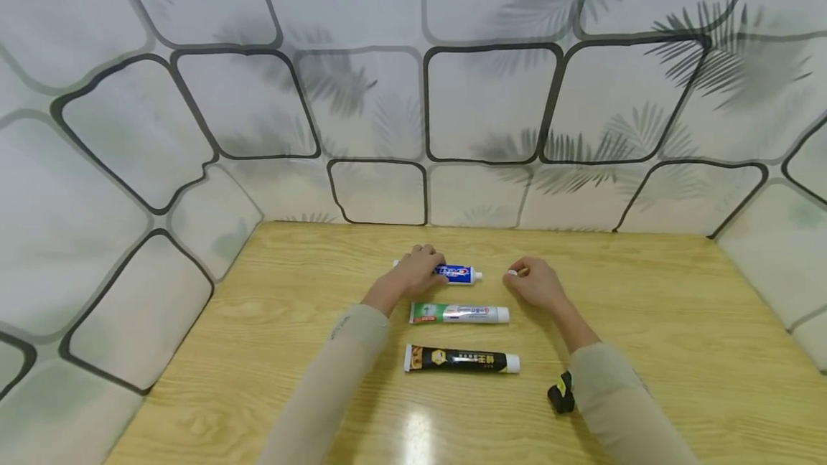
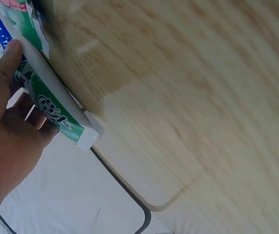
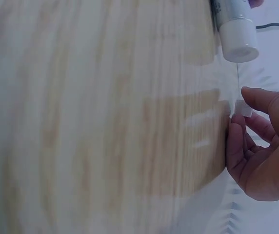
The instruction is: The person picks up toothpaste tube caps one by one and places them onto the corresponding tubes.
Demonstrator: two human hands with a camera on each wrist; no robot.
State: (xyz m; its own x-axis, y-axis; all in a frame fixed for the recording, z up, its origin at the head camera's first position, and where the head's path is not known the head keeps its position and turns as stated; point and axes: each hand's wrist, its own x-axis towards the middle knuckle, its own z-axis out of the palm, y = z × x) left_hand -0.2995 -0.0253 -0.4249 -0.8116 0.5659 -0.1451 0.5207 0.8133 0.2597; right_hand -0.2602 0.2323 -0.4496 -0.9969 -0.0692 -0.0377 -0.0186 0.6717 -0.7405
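Farthest back of three toothpaste tubes is a blue toothpaste tube (image 1: 457, 275), with a narrow white tip at its right end. My left hand (image 1: 416, 269) grips its left part from above; in the left wrist view the thumb lies along the tube (image 2: 56, 107), whose visible side has green on it. Right of that tip, my right hand (image 1: 538, 284) pinches a small white cap (image 3: 243, 108) between thumb and fingers, apart from the tube. A green and white toothpaste tube (image 1: 461, 313) lies just in front of my left hand, its white cap on.
Nearest me lies a black toothpaste tube (image 1: 459, 359) with a white cap. A small black object (image 1: 561, 393) with a yellow mark sits beside my right sleeve. The wooden table (image 1: 258, 350) ends at a patterned curtain (image 1: 491, 106) behind and at both sides.
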